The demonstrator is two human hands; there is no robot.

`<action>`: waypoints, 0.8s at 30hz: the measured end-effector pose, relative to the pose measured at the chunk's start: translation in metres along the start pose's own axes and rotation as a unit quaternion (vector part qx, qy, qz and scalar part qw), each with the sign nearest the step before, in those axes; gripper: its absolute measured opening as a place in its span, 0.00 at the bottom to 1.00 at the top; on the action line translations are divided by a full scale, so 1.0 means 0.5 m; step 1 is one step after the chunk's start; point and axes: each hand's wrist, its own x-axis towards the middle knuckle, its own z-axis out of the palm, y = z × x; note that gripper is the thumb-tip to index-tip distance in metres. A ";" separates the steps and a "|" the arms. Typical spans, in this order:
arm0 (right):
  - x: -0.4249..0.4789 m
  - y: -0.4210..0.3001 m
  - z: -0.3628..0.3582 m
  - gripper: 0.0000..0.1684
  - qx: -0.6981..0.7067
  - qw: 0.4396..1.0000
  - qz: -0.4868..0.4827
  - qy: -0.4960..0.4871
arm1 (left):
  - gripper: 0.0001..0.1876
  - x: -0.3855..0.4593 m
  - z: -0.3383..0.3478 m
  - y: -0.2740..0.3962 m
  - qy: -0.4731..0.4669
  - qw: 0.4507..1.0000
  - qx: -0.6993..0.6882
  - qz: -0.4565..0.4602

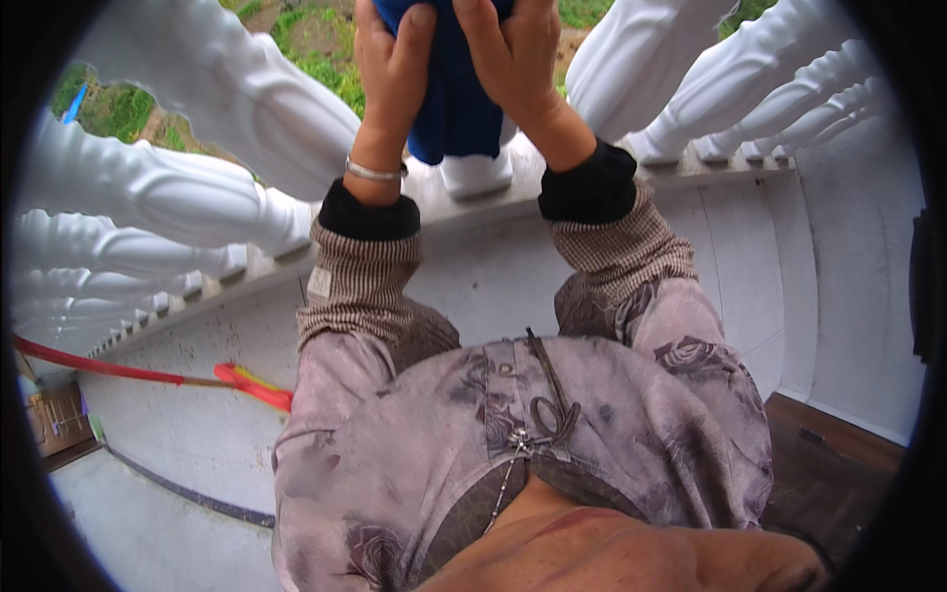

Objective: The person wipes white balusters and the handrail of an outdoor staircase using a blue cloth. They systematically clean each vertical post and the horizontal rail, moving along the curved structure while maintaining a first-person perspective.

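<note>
A dark blue cloth (pixel 453 111) is draped around a white baluster (pixel 479 176), whose square foot shows beneath the hanging folds. My left hand (pixel 394 70) presses the cloth from the left side, thumb towards me. Opposite it, my right hand (pixel 518 63) grips the cloth from the right, its thumb near the other one. The fingertips of both hands are hidden behind the cloth or cut off by the top edge of the view. A silver bangle (pixel 373 172) circles my left wrist, above a striped oversleeve (pixel 362 274).
Ornate white balusters stand in a row to the left (pixel 185 192) and right (pixel 710 96) on a stone ledge (pixel 425 196). Green ground lies beyond. A broom with a red handle (pixel 96 362) leans at the left. A dark brown surface (pixel 821 473) is at lower right.
</note>
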 end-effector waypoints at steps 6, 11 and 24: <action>-0.072 0.037 -0.008 0.37 -0.131 0.985 -0.106 0.027 | 0.29 -0.108 -0.006 -0.055 0.011 0.995 0.095 0.026; -0.206 0.136 -0.028 0.57 -0.162 0.982 -0.092 -0.015 | 0.51 -0.203 0.003 -0.091 0.011 0.995 0.098 -0.029; -0.385 0.160 -0.079 0.36 -0.162 0.929 0.282 -0.179 | 0.24 -0.396 0.004 -0.128 -0.004 0.922 0.273 -0.274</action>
